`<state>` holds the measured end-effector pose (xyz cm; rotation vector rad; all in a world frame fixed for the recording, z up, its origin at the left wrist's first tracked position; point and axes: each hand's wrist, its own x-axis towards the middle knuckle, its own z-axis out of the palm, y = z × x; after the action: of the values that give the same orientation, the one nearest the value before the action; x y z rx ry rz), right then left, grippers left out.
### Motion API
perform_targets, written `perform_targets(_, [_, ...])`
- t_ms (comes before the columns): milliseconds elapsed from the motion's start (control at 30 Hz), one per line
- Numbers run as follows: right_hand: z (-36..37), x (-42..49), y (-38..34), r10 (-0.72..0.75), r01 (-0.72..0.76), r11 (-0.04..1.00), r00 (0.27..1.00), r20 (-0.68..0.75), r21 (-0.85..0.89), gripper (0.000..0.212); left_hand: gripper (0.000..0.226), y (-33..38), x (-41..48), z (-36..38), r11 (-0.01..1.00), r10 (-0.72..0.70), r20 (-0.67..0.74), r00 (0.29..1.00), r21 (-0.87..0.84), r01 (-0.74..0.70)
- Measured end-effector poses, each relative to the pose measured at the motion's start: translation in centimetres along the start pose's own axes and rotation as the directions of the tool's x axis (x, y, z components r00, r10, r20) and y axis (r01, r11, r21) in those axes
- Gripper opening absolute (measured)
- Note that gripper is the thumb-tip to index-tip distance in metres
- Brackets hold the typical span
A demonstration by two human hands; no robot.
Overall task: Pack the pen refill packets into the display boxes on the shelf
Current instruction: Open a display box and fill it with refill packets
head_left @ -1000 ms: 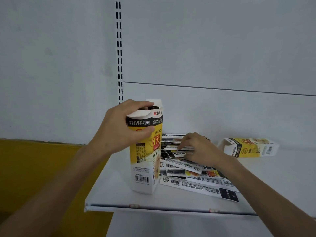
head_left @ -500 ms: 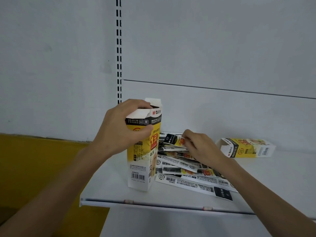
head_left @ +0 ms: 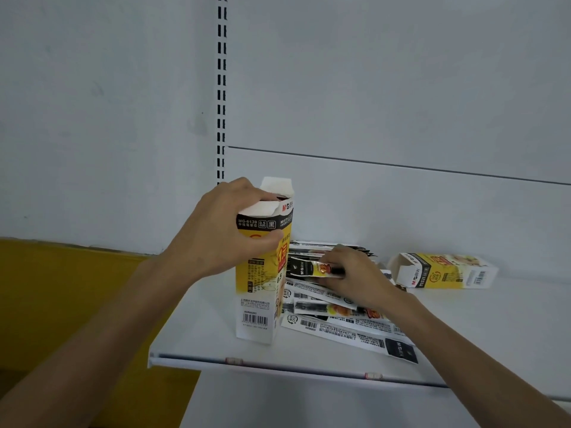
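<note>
Yellow display box point(head_left: 256, 288) stood gripped by the left hand point(head_left: 216, 233); beside it the right hand point(head_left: 355, 279) pinched one packet point(head_left: 304, 268), which could snag on the top flap point(head_left: 276, 183).

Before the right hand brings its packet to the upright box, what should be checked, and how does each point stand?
1. The upright box steadied by the left hand: ok.
2. Its top flaps open: ok.
3. A packet pinched in the right hand: ok.
4. Only one packet in that grip: cannot tell.
5. Room left inside the box: cannot tell, interior hidden.
6. The second box, lying on its side, clear of the path: ok.
</note>
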<state>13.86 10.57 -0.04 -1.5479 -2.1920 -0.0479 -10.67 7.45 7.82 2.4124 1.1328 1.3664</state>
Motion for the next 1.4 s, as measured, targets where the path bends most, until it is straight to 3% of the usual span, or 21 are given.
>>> perform_targets(267, [0.1, -0.4, -0.6, -0.013, 0.003, 0.993, 0.997, -0.077, -0.122, 0.041, 0.063, 0.0, -0.4, -0.2, 0.997, 0.023, -0.047, 0.999, 0.078, -0.019])
perform_targets(400, [-0.3, -0.9, -1.2, -0.087, 0.089, 0.989, 0.996, 0.016, -0.118, 0.030, 0.042, 0.2, -0.1, -0.3, 0.994, 0.001, 0.013, 1.000, 0.105, -0.002])
perform_targets(500, [-0.2, -0.9, -1.1, -0.101, 0.106, 0.983, 0.994, 0.044, -0.153, 0.031, 0.047, 0.1, -0.1, -0.1, 0.995, 0.010, 0.015, 1.000, 0.100, -0.011])
perform_targets(700, [-0.6, -0.5, -1.1, -0.179, 0.160, 0.975, 0.977, -0.117, -0.156, 0.015, 0.053, -0.4, -0.5, 0.4, 0.996, 0.058, -0.045, 0.997, 0.064, -0.055])
perform_targets(800, [-1.8, -0.1, -1.5, -0.070, 0.063, 0.997, 0.971, -0.228, -0.035, 0.019, 0.058, -0.7, -0.7, 0.6, 0.994, 0.094, -0.087, 0.992, 0.063, -0.089])
perform_targets(867, [-3.1, 0.2, -2.2, 0.034, 0.008, 0.988, 0.964, -0.265, 0.154, 0.015, 0.063, -0.7, -0.8, 0.6, 0.992, 0.102, -0.100, 0.990, 0.077, -0.095])
perform_targets(967, [-5.3, 0.5, -3.7, 0.199, -0.052, 0.879, 0.944, -0.264, 0.474, 0.020, 0.060, -0.5, -0.7, 0.5, 0.989, 0.113, -0.093, 0.989, 0.101, -0.104])
perform_targets(1067, [-7.3, 1.2, -4.5, 0.251, -0.076, 0.818, 0.939, -0.234, 0.571, 0.029, 0.057, -0.5, -0.7, 0.3, 0.988, 0.130, -0.091, 0.987, 0.098, -0.121])
perform_targets(1167, [-9.2, 2.2, -5.8, 0.309, -0.025, 0.660, 0.920, -0.242, 0.751, 0.009, 0.046, -0.4, -0.8, 0.3, 0.993, 0.103, -0.086, 0.991, 0.065, -0.097])
perform_targets(1233, [-10.6, 2.7, -7.0, 0.328, 0.030, 0.519, 0.916, -0.232, 0.854, 0.018, 0.035, -0.3, -0.7, 0.2, 0.996, 0.088, -0.082, 0.993, 0.041, -0.085])
perform_targets(1267, [-11.3, 3.0, -7.3, 0.320, 0.049, 0.504, 0.917, -0.240, 0.862, 0.024, 0.034, -0.2, -0.7, 0.1, 0.996, 0.088, -0.071, 0.994, 0.040, -0.085])
perform_targets(1400, [-12.9, 3.6, -8.5, 0.315, 0.073, 0.604, 0.893, -0.322, 0.794, 0.040, 0.038, -0.1, -0.3, 0.0, 0.999, 0.039, 0.017, 0.999, 0.006, -0.039])
